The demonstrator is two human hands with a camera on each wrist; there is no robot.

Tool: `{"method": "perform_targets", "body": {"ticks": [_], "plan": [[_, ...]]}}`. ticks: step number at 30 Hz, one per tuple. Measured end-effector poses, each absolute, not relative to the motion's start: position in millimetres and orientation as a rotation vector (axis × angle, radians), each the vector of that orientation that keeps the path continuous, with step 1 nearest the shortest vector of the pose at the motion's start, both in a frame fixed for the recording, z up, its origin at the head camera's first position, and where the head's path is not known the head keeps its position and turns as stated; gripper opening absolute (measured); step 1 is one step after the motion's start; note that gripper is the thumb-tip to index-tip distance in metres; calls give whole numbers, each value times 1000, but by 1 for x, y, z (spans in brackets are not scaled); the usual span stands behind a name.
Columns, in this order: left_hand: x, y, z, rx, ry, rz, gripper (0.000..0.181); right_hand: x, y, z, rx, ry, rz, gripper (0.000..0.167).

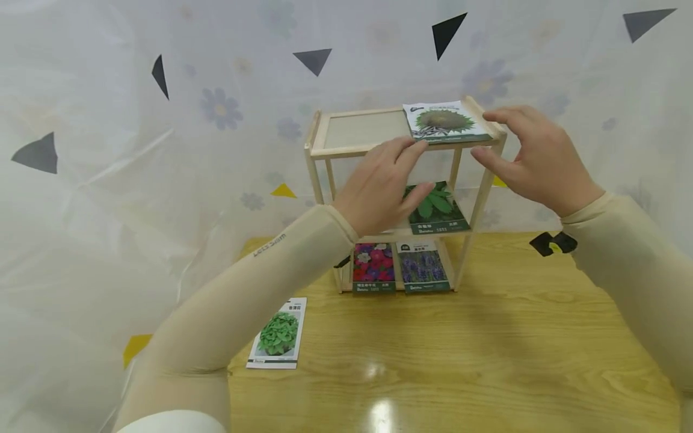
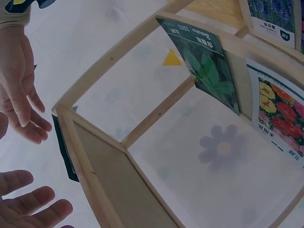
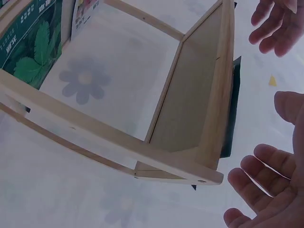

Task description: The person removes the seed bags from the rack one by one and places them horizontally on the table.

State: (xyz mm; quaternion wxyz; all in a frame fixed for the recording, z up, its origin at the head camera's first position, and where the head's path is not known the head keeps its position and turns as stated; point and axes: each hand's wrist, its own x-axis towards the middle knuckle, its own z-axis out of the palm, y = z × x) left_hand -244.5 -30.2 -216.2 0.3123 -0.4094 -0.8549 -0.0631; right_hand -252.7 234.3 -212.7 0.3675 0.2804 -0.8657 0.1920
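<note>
A seed packet with a spiky green plant picture (image 1: 441, 120) lies on the right half of the top shelf of a small wooden rack (image 1: 368, 150). My left hand (image 1: 381, 183) hovers before the shelf's front edge, its fingertips close to the packet's lower left corner. At the rack's right end is my right hand (image 1: 541, 159), thumb and fingers spread apart. Both wrist views show the left hand (image 2: 33, 204) and right hand (image 3: 270, 185) with empty palms, beside the top shelf. Fingertip contact with the packet cannot be made out.
A green-leaf packet (image 1: 438, 210) sits on the middle shelf beside a red-and-yellow flower packet (image 2: 282, 111). The bottom shelf holds a pink flower packet (image 1: 373, 267) and a lavender packet (image 1: 424, 269). Another leafy packet (image 1: 278, 334) lies on the wooden table (image 1: 460, 361), front left.
</note>
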Motion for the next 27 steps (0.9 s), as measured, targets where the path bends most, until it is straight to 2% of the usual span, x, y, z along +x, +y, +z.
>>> {"method": "perform_targets", "body": {"ticks": [8, 14, 27], "plan": [[-275, -10, -204, -928, -2466, 15, 63, -279, 241, -211, 708, -2421, 472, 58], [-291, 2, -197, -883, -2571, 5, 64, -290, 242, -213, 782, -2509, 448, 56], [-304, 16, -191, -841, -2814, 198, 65, -298, 243, -216, 804, -2570, 369, 53]]}}
